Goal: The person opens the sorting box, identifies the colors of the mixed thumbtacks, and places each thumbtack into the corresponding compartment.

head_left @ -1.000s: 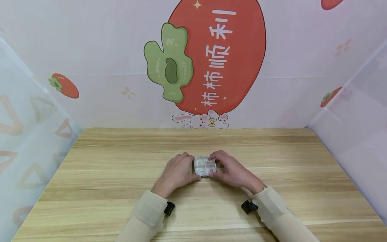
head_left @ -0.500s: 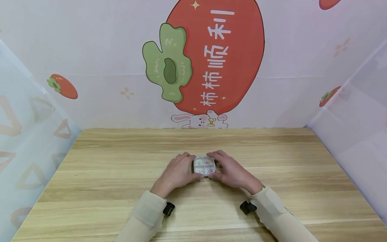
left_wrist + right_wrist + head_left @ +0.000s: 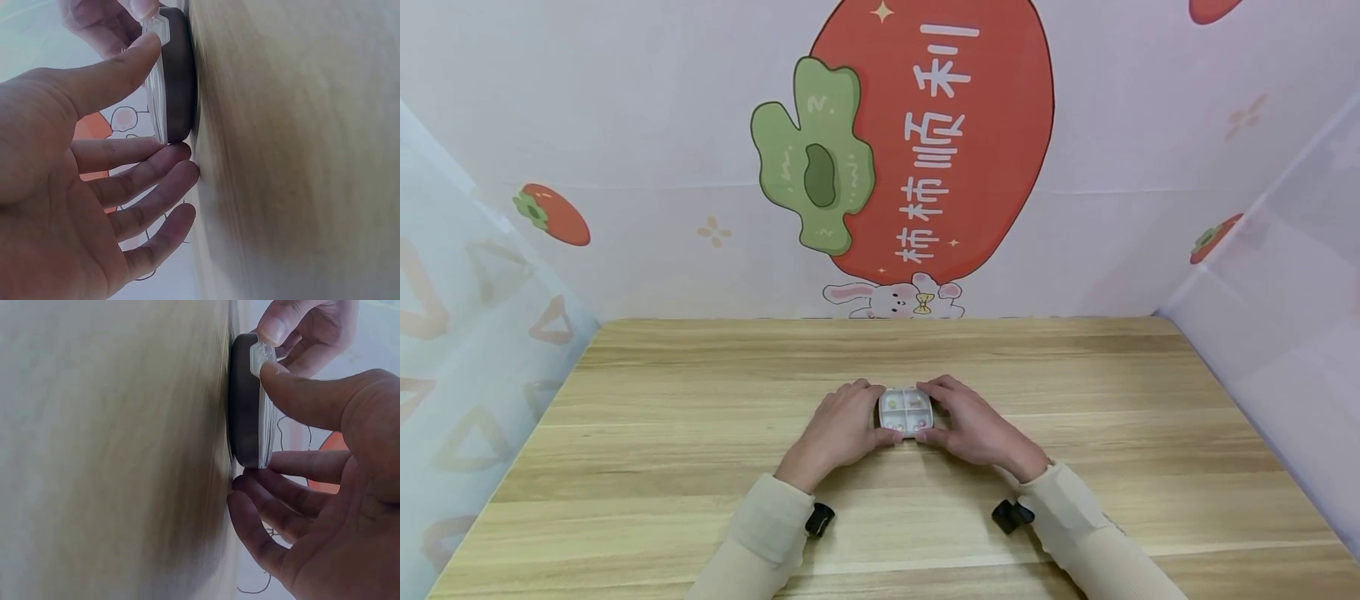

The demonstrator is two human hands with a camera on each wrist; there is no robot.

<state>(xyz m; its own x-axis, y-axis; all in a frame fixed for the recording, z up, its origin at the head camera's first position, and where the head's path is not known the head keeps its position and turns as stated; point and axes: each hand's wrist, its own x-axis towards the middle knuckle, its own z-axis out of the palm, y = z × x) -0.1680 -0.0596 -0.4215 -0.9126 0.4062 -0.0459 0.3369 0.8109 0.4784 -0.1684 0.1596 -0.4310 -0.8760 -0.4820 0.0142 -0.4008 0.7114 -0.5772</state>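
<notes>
A small pill box (image 3: pixel 906 412) with four compartments and a clear lid lies on the table, small coloured pieces showing inside. My left hand (image 3: pixel 838 425) holds its left side, thumb at the near edge and fingers at the far edge. On the opposite side, my right hand (image 3: pixel 977 423) grips it the same way. In the left wrist view the box's dark base (image 3: pixel 180 81) stands against the wood, and my left thumb (image 3: pixel 119 72) presses by the clear front tab (image 3: pixel 159 28). The right wrist view has my right thumb (image 3: pixel 306 394) at that tab too; the lid looks closed.
The wood-grain table (image 3: pixel 700 367) extends around both hands. A white printed backdrop (image 3: pixel 662 250) with a large red persimmon rises at its far edge, and pale side panels (image 3: pixel 1285 333) flank it. Dark wrist devices (image 3: pixel 820 519) sit below the cuffs.
My right index finger has moved from over the lid back to the far edge of the pill box. Left thumb has shifted slightly right along the near edge. The box stays in place.
</notes>
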